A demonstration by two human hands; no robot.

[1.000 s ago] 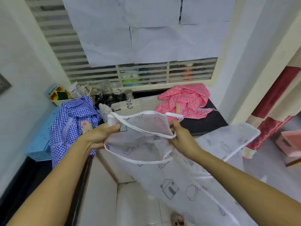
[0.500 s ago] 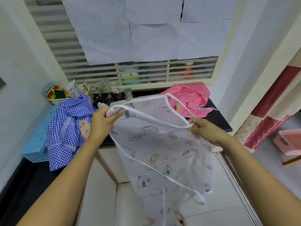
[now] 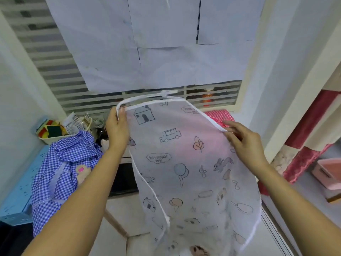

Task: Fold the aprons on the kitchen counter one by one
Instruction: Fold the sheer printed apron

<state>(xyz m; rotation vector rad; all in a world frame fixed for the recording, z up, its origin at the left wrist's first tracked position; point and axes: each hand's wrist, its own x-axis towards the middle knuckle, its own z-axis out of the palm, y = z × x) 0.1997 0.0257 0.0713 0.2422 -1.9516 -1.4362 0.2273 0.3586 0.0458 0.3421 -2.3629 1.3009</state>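
A thin white apron point(image 3: 184, 163) printed with houses, cars and balloons hangs in the air in front of me, its white neck strap point(image 3: 147, 97) looped at the top. My left hand point(image 3: 117, 129) grips the apron's upper left corner by the trim. My right hand point(image 3: 241, 141) pinches the white trim on the upper right edge. A blue checked apron point(image 3: 64, 163) lies bunched on the counter at the left. A red checked apron point(image 3: 220, 116) lies behind the white one, mostly hidden.
The dark counter point(image 3: 122, 180) runs under the window. A tray of sponges and packets point(image 3: 53, 130) stands at the back left. A blue perforated box point(image 3: 16, 196) sits far left. A red and cream curtain point(image 3: 310, 145) and a pink bin point(image 3: 328, 174) are at the right.
Both hands have lifted the white apron higher and spread its top edge apart, so it now hangs flat and blocks the red apron and the counter's middle.
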